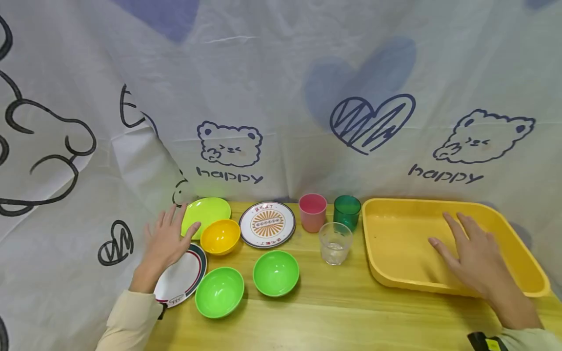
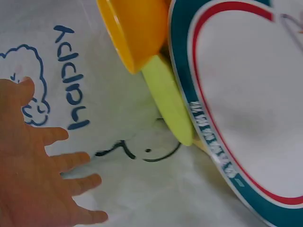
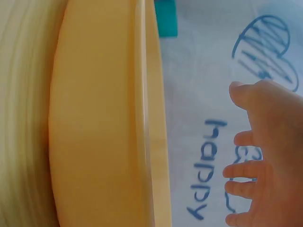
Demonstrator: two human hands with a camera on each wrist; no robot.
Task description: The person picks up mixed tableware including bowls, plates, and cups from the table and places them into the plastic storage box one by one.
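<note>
My left hand (image 1: 165,240) hovers with spread fingers above the white plate with a dark blue rim (image 1: 181,278), holding nothing. Close by its thumb are the lime-green plate (image 1: 197,213) and the yellow bowl (image 1: 221,237). In the left wrist view the same hand (image 2: 45,165) shows its fingers apart, clear of the dishes. My right hand (image 1: 476,256), also empty with fingers spread, is over the yellow tray (image 1: 386,278). The right wrist view shows that hand (image 3: 270,156) beyond the tray's rim (image 3: 144,113), touching nothing.
Two green bowls (image 1: 219,292) (image 1: 275,273) stand at the front. Behind them lies a patterned white plate (image 1: 268,224). A pink cup (image 1: 312,213), a green cup (image 1: 347,213) and a clear cup (image 1: 335,243) stand left of the tray. A printed cloth (image 1: 281,97) hangs behind the wooden table (image 1: 316,317).
</note>
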